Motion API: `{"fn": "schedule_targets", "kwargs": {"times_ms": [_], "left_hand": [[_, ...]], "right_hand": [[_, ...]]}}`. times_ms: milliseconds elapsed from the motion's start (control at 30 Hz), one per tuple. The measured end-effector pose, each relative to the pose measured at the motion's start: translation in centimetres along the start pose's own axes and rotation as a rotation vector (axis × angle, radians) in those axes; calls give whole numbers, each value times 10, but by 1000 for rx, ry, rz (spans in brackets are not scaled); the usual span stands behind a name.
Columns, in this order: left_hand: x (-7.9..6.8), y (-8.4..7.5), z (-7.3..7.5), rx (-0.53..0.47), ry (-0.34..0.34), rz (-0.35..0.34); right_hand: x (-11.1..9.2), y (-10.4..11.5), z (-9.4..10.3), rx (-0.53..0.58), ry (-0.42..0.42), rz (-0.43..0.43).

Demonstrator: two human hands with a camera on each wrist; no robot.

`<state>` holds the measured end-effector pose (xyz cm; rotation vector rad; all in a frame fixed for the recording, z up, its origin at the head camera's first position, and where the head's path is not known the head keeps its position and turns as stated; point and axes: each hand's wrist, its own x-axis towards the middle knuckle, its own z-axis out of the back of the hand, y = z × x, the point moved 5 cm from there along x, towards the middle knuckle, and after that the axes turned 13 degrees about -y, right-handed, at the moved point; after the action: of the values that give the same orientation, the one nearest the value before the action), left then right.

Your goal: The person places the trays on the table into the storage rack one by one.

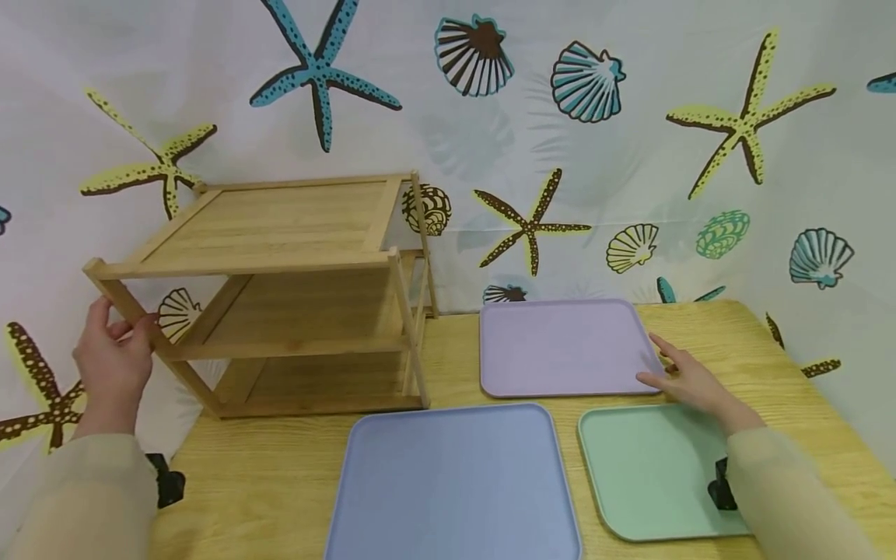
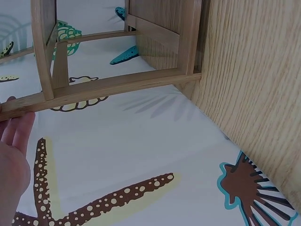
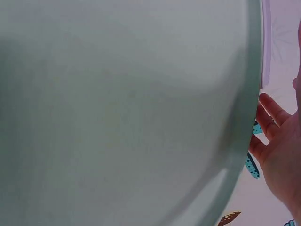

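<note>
My left hand (image 1: 115,358) grips the left front post of a three-tier wooden shelf (image 1: 308,225), with the thumb on one side and the fingers on the other. In the left wrist view, the fingers (image 2: 22,132) curl at the post (image 2: 108,84). My right hand (image 1: 689,381) is at the right edge of a lilac tray (image 1: 560,346), fingers spread and loosely bent, thumb tip over the tray's corner. Below that wrist lies a green tray (image 1: 651,467), partly hidden by the forearm. It fills most of the right wrist view, with the right hand (image 3: 282,150) beyond its rim.
A blue tray (image 1: 455,482) lies at the front middle of the wood-patterned table (image 1: 245,474), left of the green tray. Behind and beside the table hangs a white cloth (image 1: 420,132) printed with starfish and shells. Black wrist mounts (image 1: 166,481) show at both sleeves.
</note>
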<state>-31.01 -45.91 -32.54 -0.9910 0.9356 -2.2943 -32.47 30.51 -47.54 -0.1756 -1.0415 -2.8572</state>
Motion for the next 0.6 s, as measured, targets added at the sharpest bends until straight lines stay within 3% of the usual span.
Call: {"fn": "schedule_targets", "kwargs": {"times_ms": [333, 433, 600], "left_hand": [[-2, -2, -3, 34, 33, 57], [0, -1, -3, 45, 25, 49], [1, 1, 0, 52, -4, 21]], "right_hand": [[4, -8, -10, -15, 0, -65], [4, -9, -12, 4, 17, -98], [6, -10, -12, 42, -3, -78]]}}
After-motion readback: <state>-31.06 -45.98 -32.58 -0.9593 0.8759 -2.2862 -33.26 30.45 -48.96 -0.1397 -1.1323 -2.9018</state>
